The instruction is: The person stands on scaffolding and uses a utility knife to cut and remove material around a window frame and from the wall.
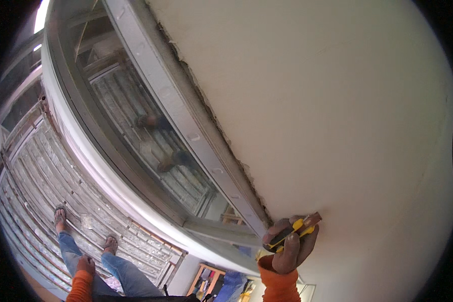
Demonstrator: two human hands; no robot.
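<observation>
- Tool at the wall: a worker's bare R hand point(289, 246), lifted out in front, grasps a yellow-and-black hand tool w/ a flat brownish tip point(298, 224) nr the lower end of a grey-white metal window frame point(194, 136).
- The tool sits across the curled fingers, tip poking out past them toward a smooth cream wall point(337, 126); prob. held so b/c this leaves the tip free & the body firmly backed by the palm. Whether tip meets wall: can't tell.
- The hand's spot, judged from the layout, gives it easy reach of a dark, ragged-edged gap point(214, 118) running betw. frame & wall, its lower end just beside the fingers.
- R arm's pose: forearm in a ribbed orange sleeve point(278, 284) rises from the lower edge, wrist roughly in line, fingers bent round the tool.
- L hand point(85, 264), also orange-cuffed, hangs low by a leg in faded blue jeans point(131, 277), fingers seemingly bent; too small to tell if it's clenched, loose or gripping smth. Contact w/ the leg: unclear. Prob. kept low for balance.
- Feet, in dark sandals point(110, 244), stand apart on a worn grey slatted platform point(40, 156), a stance that likely steadies the reach.
- Alongside the frame, a dark reflective glass pane point(151, 116) mirrors slats.
</observation>
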